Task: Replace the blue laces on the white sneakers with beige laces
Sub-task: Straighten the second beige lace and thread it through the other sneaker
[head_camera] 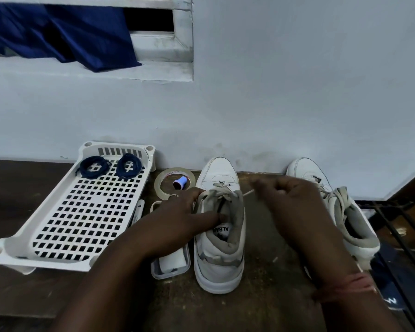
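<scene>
White sneaker (219,238) points toe-to-wall (lengthwise away), left hand (177,212) gripping its collar, right hand (290,202) pinching beige lace (247,193).

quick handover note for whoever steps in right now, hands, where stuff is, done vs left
Left hand: steadies the near sneaker, thumb inside its collar.
Right hand: blurred, pinches the free end of the beige lace, which runs to the shoe's lowest eyelets.
Blue laces: both coiled in the white tray, off the shoes.
Far sneaker: stands to the right, pale lace at its lower eyelets; how far it goes I cannot tell.
Left: thread the near sneaker's upper eyelets, check the far one.
</scene>
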### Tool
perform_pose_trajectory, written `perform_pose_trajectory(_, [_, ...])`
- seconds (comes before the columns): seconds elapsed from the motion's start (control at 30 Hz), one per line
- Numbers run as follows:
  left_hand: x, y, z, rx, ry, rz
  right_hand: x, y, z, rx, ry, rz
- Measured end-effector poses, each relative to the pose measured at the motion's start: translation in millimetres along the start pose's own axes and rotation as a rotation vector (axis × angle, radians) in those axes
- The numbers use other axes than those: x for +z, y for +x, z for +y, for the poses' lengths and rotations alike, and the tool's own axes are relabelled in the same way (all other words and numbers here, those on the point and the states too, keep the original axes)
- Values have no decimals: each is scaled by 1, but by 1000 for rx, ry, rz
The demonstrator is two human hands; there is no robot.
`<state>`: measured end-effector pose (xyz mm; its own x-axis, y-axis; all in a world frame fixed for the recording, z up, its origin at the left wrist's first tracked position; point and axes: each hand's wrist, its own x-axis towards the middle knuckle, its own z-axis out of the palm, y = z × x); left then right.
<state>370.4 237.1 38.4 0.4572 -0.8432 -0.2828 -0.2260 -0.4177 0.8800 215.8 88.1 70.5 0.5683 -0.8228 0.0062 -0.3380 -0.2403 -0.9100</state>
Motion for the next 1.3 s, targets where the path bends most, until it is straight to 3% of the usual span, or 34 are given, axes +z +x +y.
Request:
perform_pose_trajectory(0.07, [0, 0, 0, -13, 22, 11, -10, 6, 2, -71, 44, 253])
perform_pose_trajectory(0.1, [0, 0, -1, -19, 33, 26, -14, 7, 2, -100, 40, 304])
perform_pose_trajectory(0.3, [0, -3, 12, -23, 117, 174, -6, 10, 15, -70, -213, 154])
perform_pose_trajectory(0.43, [-5, -1, 13, -68, -215, 277, -2, 10, 19, -63, -375, 8])
perform_pose_trajectory(0.63, [-10, 2, 9, -70, -332, 490, -1, 4, 17, -77, -432, 257])
perform_pose_trajectory(0.77, [-9, 3, 10, -61, -302, 487, 0, 4, 16, -42, -497, 34])
perform_pose_trajectory(0.9, [-7, -1, 11, 14, -99, 463, 6, 5, 14, -179, -386, -159])
perform_pose_trajectory(1.03, [-2, -12, 26, 155, -15, 297, 6, 6, 8, -124, -233, -326])
perform_pose_trajectory(1.13, [-1, -15, 32, 141, -4, 287, 7, 4, 8, -76, -215, -354])
perform_pose_trajectory(1.3, [-2, -13, 31, 23, -222, 287, 11, 5, 9, 73, -133, -243])
